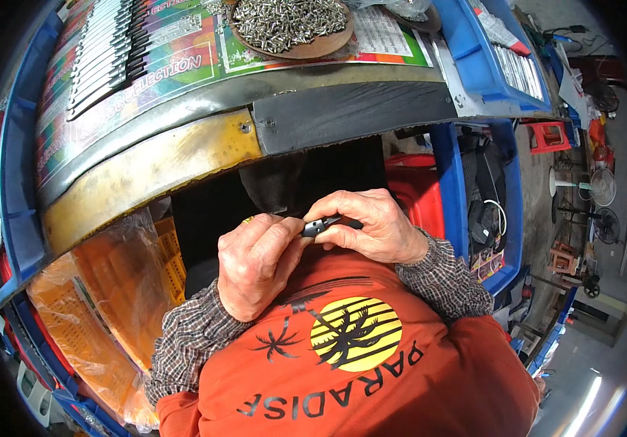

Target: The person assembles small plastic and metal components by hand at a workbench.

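Observation:
In front of the orange shirt, both hands meet over a small dark grey metal piece point(315, 227) with holes in it. My left hand point(255, 258) closes its fingers round one end of the piece, hiding most of that end. With the thumb and fingers of my right hand point(375, 226) I pinch the other end, where a slim black part point(351, 223) shows. Whether the black part is joined to the grey piece I cannot tell. Both hands are below the near edge of the workbench point(350, 102), above my lap.
On the bench lie a row of long silver-and-black parts point(102, 62) and a brown round dish point(313, 49) heaped with small metal pins. Blue crates point(466, 44) stand at the right, one below the bench level. Plastic-wrapped orange crates point(102, 306) sit at the left. Fans point(603, 187) stand far right.

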{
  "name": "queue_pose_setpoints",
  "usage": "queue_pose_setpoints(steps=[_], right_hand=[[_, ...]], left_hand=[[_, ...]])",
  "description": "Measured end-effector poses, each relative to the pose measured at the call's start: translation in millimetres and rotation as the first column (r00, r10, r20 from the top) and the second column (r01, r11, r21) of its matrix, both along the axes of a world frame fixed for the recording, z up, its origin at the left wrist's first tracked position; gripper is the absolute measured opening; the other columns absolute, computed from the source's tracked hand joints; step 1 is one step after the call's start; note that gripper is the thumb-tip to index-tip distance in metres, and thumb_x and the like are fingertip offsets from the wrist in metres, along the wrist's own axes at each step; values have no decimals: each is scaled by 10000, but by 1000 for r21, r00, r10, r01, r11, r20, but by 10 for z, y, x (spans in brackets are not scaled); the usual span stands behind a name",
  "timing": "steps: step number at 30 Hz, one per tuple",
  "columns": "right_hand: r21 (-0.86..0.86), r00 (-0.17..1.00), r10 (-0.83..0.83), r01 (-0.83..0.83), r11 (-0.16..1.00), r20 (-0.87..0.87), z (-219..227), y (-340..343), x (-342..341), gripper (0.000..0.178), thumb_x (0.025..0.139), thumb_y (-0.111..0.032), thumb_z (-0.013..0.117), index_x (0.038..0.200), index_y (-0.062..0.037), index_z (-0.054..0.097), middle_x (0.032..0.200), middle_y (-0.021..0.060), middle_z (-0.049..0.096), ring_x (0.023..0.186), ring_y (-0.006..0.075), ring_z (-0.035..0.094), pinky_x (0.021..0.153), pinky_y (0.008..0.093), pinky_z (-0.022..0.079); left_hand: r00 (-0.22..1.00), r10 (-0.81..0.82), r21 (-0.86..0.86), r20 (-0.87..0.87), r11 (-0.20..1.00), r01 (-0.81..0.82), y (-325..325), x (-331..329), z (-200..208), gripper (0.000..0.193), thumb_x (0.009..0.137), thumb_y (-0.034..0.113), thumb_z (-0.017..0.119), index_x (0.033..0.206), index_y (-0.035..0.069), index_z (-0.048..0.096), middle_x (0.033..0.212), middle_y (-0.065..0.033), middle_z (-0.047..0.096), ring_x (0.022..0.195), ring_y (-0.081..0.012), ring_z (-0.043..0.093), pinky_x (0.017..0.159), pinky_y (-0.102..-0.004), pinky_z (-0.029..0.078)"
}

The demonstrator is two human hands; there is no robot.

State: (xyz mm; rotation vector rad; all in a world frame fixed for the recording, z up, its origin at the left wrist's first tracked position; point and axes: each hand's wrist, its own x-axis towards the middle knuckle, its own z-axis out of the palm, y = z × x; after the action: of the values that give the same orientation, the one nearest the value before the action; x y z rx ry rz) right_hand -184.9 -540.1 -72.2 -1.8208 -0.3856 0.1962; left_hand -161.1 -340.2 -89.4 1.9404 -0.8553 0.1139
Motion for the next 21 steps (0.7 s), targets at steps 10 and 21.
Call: queue_pose_setpoints(steps=[10,21], right_hand=[[-20,1000,-13,13,1000,-20,-47,3,-59,116,857,-44,634,953,14,603,783,72,640,624,130,656,559,239,525],[73,1000,-12,13,997,-14,-97,-16,-56,123,853,-31,637,964,17,614,801,74,655,654,135,668,577,242,546]], left_hand=[[999,18,-7,-44,1000,-19,-19,-50,0,233,659,-16,733,864,33,634,749,-90,631,637,-230,627,551,-314,492],[999,-44,6,-10,999,44,-9,1,-12,251,647,-16,736,866,36,626,742,-81,623,621,-227,618,538,-310,480]])
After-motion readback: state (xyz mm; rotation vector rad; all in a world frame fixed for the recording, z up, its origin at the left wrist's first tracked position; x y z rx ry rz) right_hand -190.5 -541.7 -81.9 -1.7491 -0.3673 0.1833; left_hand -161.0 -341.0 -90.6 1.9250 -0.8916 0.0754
